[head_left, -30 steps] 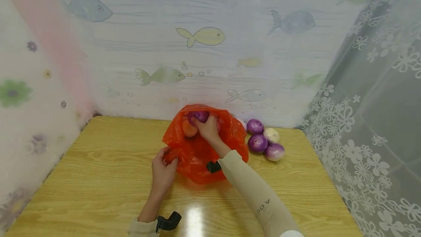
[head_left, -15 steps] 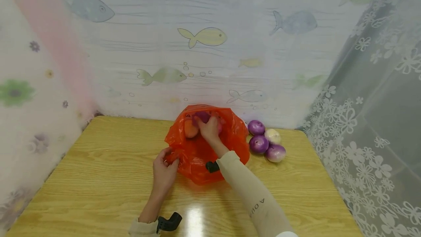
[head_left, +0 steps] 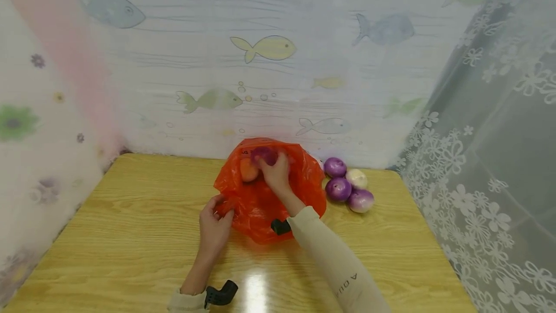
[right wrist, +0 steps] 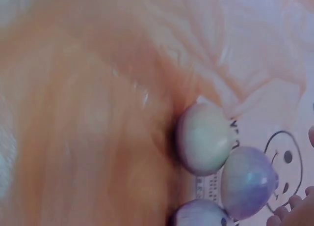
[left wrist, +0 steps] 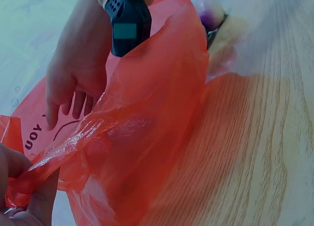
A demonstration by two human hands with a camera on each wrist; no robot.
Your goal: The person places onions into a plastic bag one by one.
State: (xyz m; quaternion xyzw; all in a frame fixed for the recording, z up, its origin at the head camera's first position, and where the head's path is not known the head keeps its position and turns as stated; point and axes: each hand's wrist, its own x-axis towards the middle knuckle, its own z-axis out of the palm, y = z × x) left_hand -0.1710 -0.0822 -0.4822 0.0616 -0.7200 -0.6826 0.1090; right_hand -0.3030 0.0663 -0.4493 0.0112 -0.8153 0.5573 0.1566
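A red plastic bag (head_left: 260,221) lies on the table with its mouth facing me. My left hand (head_left: 215,228) pinches the bag's left edge between thumb and fingers; the left wrist view shows the gathered plastic (left wrist: 37,179) there. My right hand (head_left: 277,173) reaches inside the bag. Its fingers hang loosely extended in the left wrist view, with nothing between them. Just beyond the thumb in the head view is a purple onion (head_left: 263,155), and a pale onion (head_left: 249,170) tinted orange sits beside it. Three onions (right wrist: 248,182) show inside the bag in the right wrist view.
Several onions (head_left: 339,189), purple and one whitish, cluster on the wooden table (head_left: 139,226) right of the bag. Another peeks out behind the bag's right side. A fish-patterned curtain (head_left: 269,86) hangs behind the table, and a lacy curtain (head_left: 491,192) on the right.
The right hand stays in the bag, its thumb now beside the purple onion it gripped a second ago. The left hand keeps its pinch on the bag. The head view shifts slightly.
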